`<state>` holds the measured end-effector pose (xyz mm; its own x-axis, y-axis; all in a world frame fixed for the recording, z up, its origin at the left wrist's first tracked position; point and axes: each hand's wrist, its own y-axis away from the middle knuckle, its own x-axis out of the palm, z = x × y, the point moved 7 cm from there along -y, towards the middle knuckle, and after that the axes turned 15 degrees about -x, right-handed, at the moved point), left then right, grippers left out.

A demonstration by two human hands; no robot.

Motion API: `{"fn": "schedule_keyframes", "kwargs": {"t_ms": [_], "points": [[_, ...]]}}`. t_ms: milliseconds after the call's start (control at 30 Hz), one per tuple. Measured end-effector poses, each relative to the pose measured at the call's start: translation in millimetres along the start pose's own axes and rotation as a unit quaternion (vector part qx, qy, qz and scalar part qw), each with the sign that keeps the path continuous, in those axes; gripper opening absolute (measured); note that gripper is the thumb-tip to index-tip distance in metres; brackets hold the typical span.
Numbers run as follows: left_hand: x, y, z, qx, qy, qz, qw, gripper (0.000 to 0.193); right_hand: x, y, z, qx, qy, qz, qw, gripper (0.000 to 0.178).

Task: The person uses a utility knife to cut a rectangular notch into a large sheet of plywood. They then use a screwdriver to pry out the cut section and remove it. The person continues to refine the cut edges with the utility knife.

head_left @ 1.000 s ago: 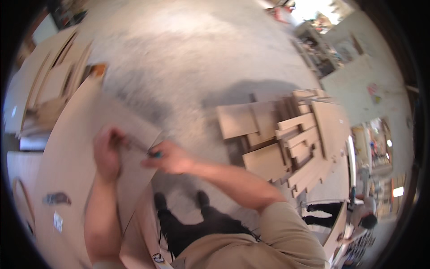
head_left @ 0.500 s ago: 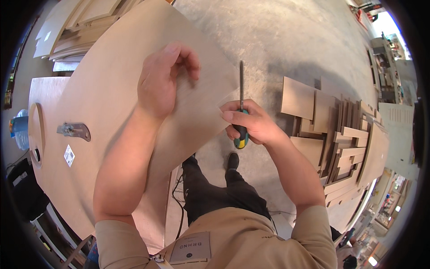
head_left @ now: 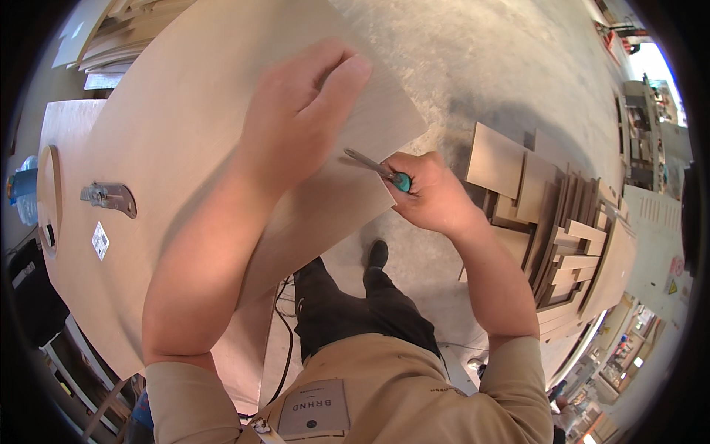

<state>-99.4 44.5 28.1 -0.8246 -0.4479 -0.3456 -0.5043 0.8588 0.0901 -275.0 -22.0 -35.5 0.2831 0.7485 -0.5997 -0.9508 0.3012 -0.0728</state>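
My left hand (head_left: 307,103) is curled into a loose fist above a large light-brown wooden panel (head_left: 200,89); nothing shows in it, though its fingertips are hidden. Closed around the green handle of a hand file (head_left: 367,163) is my right hand (head_left: 436,189), at the panel's right edge near its corner. The file's grey metal blade tilts up and left over the panel. A folding utility knife (head_left: 109,197) lies on the panel's left part, near a small white label (head_left: 100,240).
Stacked wooden boards (head_left: 547,222) stand on the floor to my right. More panels (head_left: 140,37) are piled at the far left. A roll of tape (head_left: 49,189) lies at the panel's left edge, beside a blue-capped plastic bottle (head_left: 26,191). A black cable (head_left: 285,340) hangs near my legs.
The file has swung from upright, beside the panel, to a slant across its edge. My left hand has moved up and right, its fingers more tightly curled.
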Motion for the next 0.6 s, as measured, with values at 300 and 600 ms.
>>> {"fn": "schedule_keyframes", "kwargs": {"t_ms": [300,600], "points": [[1.2,2.3,-17.3,0.203,-0.265,-0.183,0.925,0.037,1.0,-4.0,12.7,0.097,0.092,0.085,0.987,0.018],[3.0,-13.1,4.0,0.115,-0.264,-0.105,0.952,0.044,-13.9,-9.9,11.4,0.064,0.226,0.191,0.953,0.016]]}}
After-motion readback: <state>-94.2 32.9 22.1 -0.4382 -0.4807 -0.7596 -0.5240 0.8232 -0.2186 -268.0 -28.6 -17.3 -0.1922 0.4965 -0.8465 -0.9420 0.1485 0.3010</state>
